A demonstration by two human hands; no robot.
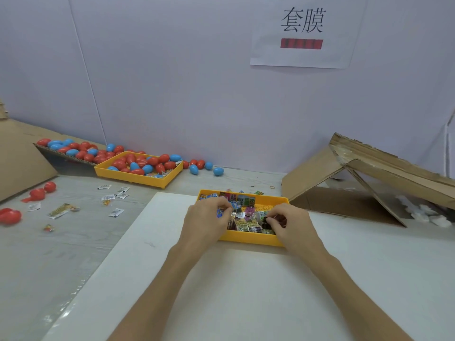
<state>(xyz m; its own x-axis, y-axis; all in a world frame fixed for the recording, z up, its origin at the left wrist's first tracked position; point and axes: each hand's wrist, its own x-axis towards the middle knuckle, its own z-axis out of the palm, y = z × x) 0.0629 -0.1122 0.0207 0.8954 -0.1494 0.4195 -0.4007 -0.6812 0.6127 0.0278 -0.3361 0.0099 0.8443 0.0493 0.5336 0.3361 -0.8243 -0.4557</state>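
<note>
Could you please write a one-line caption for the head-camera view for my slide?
Left hand and right hand pinch small printed packets in a yellow tray on a white board.

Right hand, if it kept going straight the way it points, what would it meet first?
Probably the loose packets in the yellow tray; the right hand pinches a dark packet among them. Depth is unclear.

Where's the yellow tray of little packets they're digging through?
In the head view, the packet tray sits mid-frame on the white board, beneath the left hand and right hand, left of the cardboard box.
</note>
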